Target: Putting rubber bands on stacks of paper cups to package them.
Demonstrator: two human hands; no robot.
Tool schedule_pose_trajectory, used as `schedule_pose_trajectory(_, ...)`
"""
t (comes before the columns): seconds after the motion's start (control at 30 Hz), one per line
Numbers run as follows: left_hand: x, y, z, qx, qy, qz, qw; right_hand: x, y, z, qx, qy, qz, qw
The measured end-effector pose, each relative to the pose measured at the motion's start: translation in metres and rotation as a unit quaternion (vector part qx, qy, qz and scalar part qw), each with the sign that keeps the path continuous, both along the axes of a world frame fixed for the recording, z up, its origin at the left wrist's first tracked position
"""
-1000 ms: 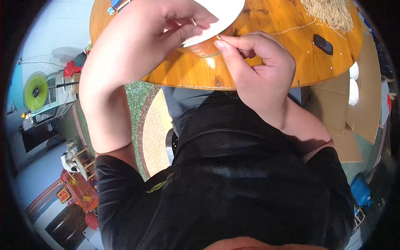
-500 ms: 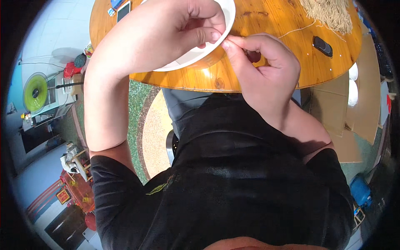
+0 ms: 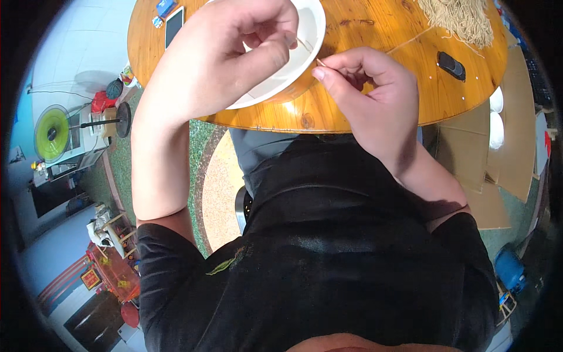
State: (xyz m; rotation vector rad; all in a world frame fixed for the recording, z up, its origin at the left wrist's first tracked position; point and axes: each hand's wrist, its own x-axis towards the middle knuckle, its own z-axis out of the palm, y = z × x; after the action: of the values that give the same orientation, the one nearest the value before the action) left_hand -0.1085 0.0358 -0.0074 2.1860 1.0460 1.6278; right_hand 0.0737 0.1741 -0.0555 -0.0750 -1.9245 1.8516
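My right hand (image 3: 381, 82) is closed in a pinch on the tip of a thin tan yarn strand (image 3: 320, 63), just right of a white bowl (image 3: 317, 29). Behind that hand, a strand runs back to a bundle of tan yarn (image 3: 460, 20) at the table's far right. Over the bowl, my left hand (image 3: 258, 56) has thumb and fingers pressed together. A short, thin piece (image 3: 305, 44) shows by its fingertips, probably yarn; whether they grip it is hard to see. My left hand and wrist hide much of the bowl.
The round wooden table (image 3: 375, 35) also bears a black oblong object (image 3: 451, 65) at right, and a phone-like white-edged device (image 3: 174, 26) and small blue packet (image 3: 165, 7) at far left. A green fan (image 3: 53, 134) stands left; cardboard (image 3: 466, 149) lies right, below the table.
The fingertips of my two hands, close together before, have come apart. My left hand has shifted left over the bowl; my right hand has barely moved.
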Motion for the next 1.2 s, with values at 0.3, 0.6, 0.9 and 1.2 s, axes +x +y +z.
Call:
schedule_pose_trajectory(0.3,0.057,-0.038,0.039,-0.303,-0.068,0.306,0.9,0.002,0.006,0.004,0.028,0.013,0.051,0.998)
schedule_pose_trajectory(0.6,0.063,-0.037,0.036,-0.322,-0.146,0.289,0.89,0.006,-0.003,0.01,-0.03,-0.021,0.076,0.996)
schedule_pose_trajectory(0.9,0.076,-0.036,0.044,-0.357,-0.023,0.307,0.882,0.016,0.032,0.026,-0.017,-0.059,0.233,0.971)
schedule_pose_trajectory(1.2,0.076,-0.037,0.038,-0.285,-0.076,0.293,0.91,0.019,0.057,0.06,0.332,0.038,0.178,0.926)
